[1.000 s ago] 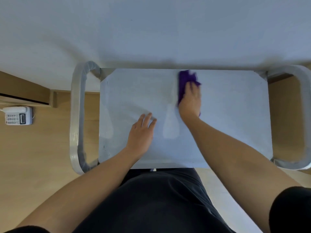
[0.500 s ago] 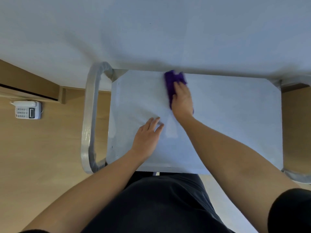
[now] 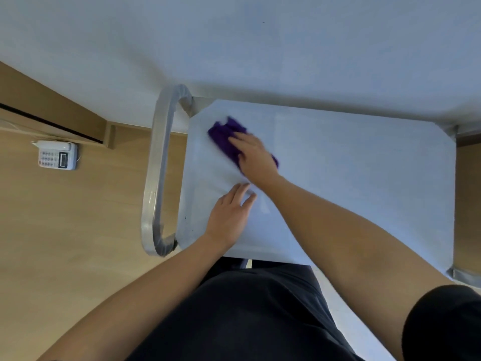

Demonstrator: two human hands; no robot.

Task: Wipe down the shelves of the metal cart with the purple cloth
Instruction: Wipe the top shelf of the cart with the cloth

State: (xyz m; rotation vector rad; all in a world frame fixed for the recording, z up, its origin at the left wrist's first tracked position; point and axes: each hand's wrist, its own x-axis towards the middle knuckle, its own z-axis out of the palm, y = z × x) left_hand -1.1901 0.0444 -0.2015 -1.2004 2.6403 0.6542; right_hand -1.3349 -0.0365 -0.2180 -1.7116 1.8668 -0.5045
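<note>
The metal cart's top shelf (image 3: 364,183) fills the middle of the head view, pale and flat, standing against a white wall. The purple cloth (image 3: 225,135) lies bunched near the shelf's far left corner. My right hand (image 3: 256,155) presses flat on the cloth with fingers stretched over it, slightly blurred. My left hand (image 3: 230,217) rests flat on the bare shelf nearer to me, fingers straight, just below the right wrist.
The cart's curved metal handle (image 3: 158,173) loops out on the left side. A white desk phone (image 3: 57,155) sits on the wooden floor at far left, beside a wooden ledge (image 3: 52,110). The wall (image 3: 234,48) runs right behind the cart.
My right hand has slid the purple cloth leftward along the far edge toward the left corner. The left hand stays flat on the shelf. The view has shifted, so the cart appears further right.
</note>
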